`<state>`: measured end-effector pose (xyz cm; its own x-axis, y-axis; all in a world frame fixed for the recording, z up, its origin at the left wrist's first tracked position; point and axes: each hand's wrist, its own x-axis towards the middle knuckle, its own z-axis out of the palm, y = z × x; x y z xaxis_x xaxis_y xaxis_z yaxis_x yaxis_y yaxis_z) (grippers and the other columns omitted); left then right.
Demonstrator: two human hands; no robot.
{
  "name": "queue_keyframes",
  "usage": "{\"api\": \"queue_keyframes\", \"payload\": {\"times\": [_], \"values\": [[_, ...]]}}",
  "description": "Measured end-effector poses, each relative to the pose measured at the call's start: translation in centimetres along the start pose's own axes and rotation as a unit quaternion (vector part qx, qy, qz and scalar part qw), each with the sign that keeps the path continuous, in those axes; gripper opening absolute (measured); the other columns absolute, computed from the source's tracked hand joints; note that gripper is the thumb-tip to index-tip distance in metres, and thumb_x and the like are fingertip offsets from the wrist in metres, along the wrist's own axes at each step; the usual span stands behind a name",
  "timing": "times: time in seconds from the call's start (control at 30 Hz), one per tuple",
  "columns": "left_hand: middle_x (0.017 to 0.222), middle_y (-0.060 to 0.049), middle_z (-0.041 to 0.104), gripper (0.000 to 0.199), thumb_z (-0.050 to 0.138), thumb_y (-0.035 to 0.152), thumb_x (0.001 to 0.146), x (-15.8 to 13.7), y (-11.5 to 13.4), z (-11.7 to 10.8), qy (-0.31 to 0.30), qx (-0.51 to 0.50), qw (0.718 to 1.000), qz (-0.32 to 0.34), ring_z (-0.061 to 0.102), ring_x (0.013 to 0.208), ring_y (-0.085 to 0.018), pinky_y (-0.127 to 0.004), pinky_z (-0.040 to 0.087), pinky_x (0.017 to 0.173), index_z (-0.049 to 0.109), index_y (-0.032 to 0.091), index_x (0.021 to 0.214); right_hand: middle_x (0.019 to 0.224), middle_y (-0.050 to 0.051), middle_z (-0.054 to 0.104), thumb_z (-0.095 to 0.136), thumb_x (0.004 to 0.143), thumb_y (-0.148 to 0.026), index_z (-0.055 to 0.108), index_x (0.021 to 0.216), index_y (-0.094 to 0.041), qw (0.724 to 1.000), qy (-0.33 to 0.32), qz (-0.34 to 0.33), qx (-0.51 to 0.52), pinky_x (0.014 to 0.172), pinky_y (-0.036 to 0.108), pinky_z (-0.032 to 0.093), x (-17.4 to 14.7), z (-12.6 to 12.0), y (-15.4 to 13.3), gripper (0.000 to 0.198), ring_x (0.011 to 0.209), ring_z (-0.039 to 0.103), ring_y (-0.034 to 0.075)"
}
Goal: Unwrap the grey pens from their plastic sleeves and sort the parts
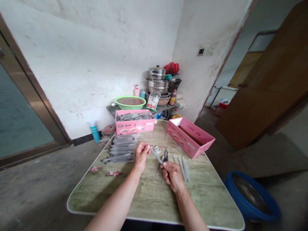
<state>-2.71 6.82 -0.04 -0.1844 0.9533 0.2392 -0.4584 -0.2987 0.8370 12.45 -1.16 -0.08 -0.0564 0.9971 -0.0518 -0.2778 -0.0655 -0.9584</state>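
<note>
A clear plastic pen barrel slants between my hands over the table. My right hand pinches its lower end. The fingertips of my left hand are pressed together at its upper end; whatever small thing they hold is hidden. Behind the barrel lies a dark tool resembling pliers, partly covered. Several loose clear barrels rest right of my right hand. A row of grey pens with dark ends lies to the left. Small pale pieces are scattered beyond my fingers.
At the table's back left stands a pink box full of pens. Another pink box sits at the right edge. Behind are a green basin and stacked pots. A blue tub stands right of the table.
</note>
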Motion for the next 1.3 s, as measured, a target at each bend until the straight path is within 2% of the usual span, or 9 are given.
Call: {"api": "queue_keyframes", "payload": {"times": [0.23, 0.4, 0.53, 0.67, 0.8, 0.9, 1.0, 1.17, 1.3], "values": [[0.065, 0.004, 0.054, 0.030, 0.065, 0.038, 0.079, 0.0, 0.9, 0.0, -0.003, 0.051, 0.997, 0.054, 0.047, 0.052, -0.007, -0.018, 0.037, 0.050, 0.056, 0.017, 0.097, 0.040, -0.007, 0.046, 0.052, 0.086, -0.047, 0.055, 0.066, -0.016, 0.982, 0.054, -0.086, -0.162, 0.034, 0.018, 0.023, 0.1, 0.3, 0.1, 0.037, 0.031, 0.034, 0.006], [0.068, 0.003, 0.057, 0.033, 0.064, 0.035, 0.080, 0.9, 2.1, -1.4, 0.109, 0.088, 0.982, 0.130, 0.052, 0.055, -0.008, -0.018, 0.041, 0.053, 0.056, 0.017, 0.105, 0.044, -0.005, 0.046, 0.049, 0.089, -0.044, 0.050, 0.059, -0.018, 0.950, 0.122, -0.157, -0.242, 0.043, 0.020, 0.031, -0.3, 0.2, -0.3, 0.040, 0.041, 0.041, 0.009], [0.092, -0.006, 0.065, 0.029, 0.059, 0.033, 0.083, 1.6, 4.5, -2.5, 0.218, 0.150, 0.941, 0.212, 0.061, 0.077, -0.014, -0.023, 0.048, 0.068, 0.060, 0.016, 0.105, 0.046, -0.005, 0.046, 0.049, 0.089, -0.042, 0.050, 0.059, -0.018, 0.939, 0.136, -0.178, -0.260, 0.046, 0.020, 0.032, -0.4, 0.0, -0.4, 0.038, 0.044, 0.041, 0.010], [0.106, -0.008, 0.064, 0.030, 0.046, 0.030, 0.090, 2.1, 8.3, -3.1, 0.247, 0.282, 0.874, 0.308, 0.060, 0.096, -0.018, -0.031, 0.046, 0.087, 0.061, 0.017, 0.113, 0.046, -0.005, 0.045, 0.048, 0.089, -0.042, 0.049, 0.058, -0.018, 0.937, 0.133, -0.174, -0.272, 0.048, 0.021, 0.033, -0.4, 0.0, -0.3, 0.039, 0.045, 0.043, 0.010], [0.105, -0.008, 0.064, 0.032, 0.042, 0.023, 0.091, 3.8, 9.7, -4.1, 0.148, 0.471, 0.801, 0.339, 0.057, 0.100, -0.020, -0.032, 0.042, 0.091, 0.066, 0.019, 0.112, 0.046, -0.006, 0.046, 0.049, 0.088, -0.043, 0.052, 0.060, -0.018, 0.937, 0.135, -0.175, -0.270, 0.048, 0.021, 0.033, -0.5, 0.1, -0.6, 0.037, 0.045, 0.043, 0.011], [0.099, -0.007, 0.068, 0.031, 0.045, 0.021, 0.087, 5.7, 8.2, -5.5, -0.010, 0.597, 0.742, 0.305, 0.057, 0.095, -0.022, -0.036, 0.041, 0.090, 0.069, 0.022, 0.108, 0.046, -0.006, 0.044, 0.049, 0.087, -0.043, 0.051, 0.060, -0.018, 0.937, 0.134, -0.179, -0.269, 0.048, 0.021, 0.033, -0.6, 0.2, -0.7, 0.036, 0.045, 0.042, 0.011], [0.101, -0.005, 0.070, 0.031, 0.046, 0.018, 0.086, 7.2, 6.2, -6.8, -0.088, 0.659, 0.698, 0.266, 0.056, 0.099, -0.023, -0.041, 0.034, 0.098, 0.072, 0.027, 0.101, 0.047, -0.006, 0.043, 0.049, 0.087, -0.043, 0.049, 0.058, -0.019, 0.935, 0.130, -0.187, -0.273, 0.047, 0.021, 0.032, -0.7, 0.3, -0.8, 0.037, 0.046, 0.041, 0.010], [0.096, -0.006, 0.070, 0.035, 0.043, 0.013, 0.085, 7.7, 4.8, -8.1, -0.135, 0.687, 0.681, 0.216, 0.059, 0.094, -0.024, -0.043, 0.038, 0.095, 0.071, 0.025, 0.101, 0.048, -0.006, 0.044, 0.048, 0.088, -0.044, 0.052, 0.062, -0.018, 0.933, 0.129, -0.187, -0.281, 0.048, 0.021, 0.031, -0.6, 0.3, -0.6, 0.037, 0.046, 0.042, 0.010], [0.108, -0.008, 0.066, 0.037, 0.045, 0.010, 0.081, 7.0, 4.9, -7.4, -0.114, 0.657, 0.709, 0.229, 0.057, 0.102, -0.025, -0.043, 0.039, 0.097, 0.067, 0.020, 0.110, 0.048, -0.005, 0.046, 0.048, 0.088, -0.045, 0.052, 0.061, -0.018, 0.917, 0.195, -0.199, -0.286, 0.049, 0.022, 0.033, -0.5, -0.3, -0.6, 0.038, 0.048, 0.043, 0.011]]}}
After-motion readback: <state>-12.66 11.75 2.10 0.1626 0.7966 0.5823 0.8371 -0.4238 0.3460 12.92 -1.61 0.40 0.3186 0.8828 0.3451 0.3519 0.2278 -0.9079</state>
